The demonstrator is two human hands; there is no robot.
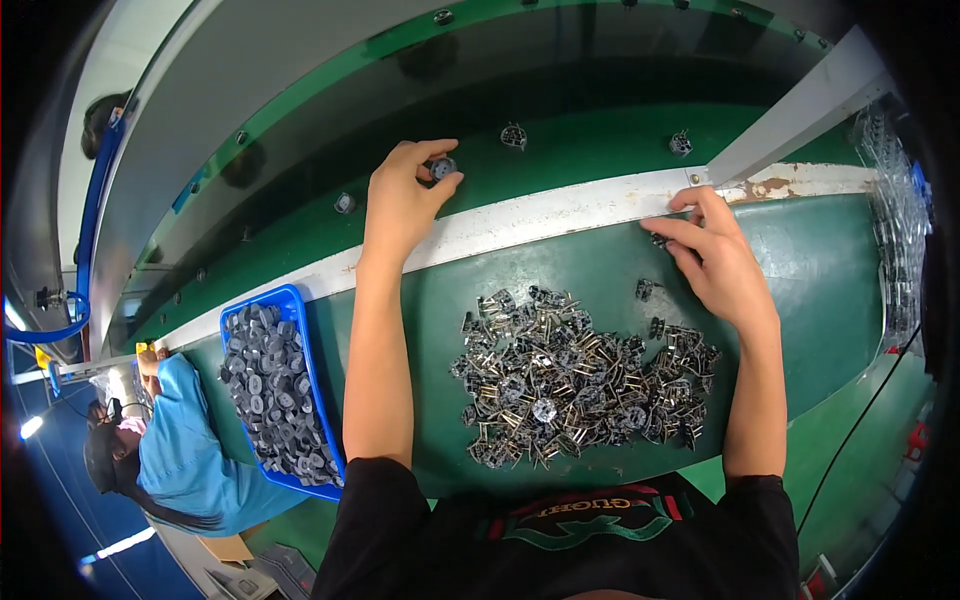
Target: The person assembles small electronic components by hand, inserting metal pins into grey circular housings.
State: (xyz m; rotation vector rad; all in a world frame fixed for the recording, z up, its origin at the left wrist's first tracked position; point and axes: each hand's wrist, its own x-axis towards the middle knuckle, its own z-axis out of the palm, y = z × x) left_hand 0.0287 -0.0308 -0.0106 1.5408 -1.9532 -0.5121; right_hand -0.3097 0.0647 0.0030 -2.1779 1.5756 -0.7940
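Note:
Over the green belt point(590, 150), my left hand point(405, 190) pinches a small round grey part point(443, 169) between thumb and fingers. By the white rail point(560, 212), my right hand point(715, 255) closes its fingertips on a small black part with metal pins point(658, 240). Below and between my forearms lies a heap of similar black parts with metal pins point(570, 375). One loose black part point(648, 290) sits apart from the heap, below my right hand. To the left of my left forearm, a blue tray point(318, 410) holds many grey oval caps point(268, 385).
Round parts stand spaced along the belt, among them one point(513, 136) and another point(681, 143). A white post point(800, 105) rises from the rail at right. Clear plastic trays point(890, 220) are stacked at far right. A person in blue point(195, 450) sits at left.

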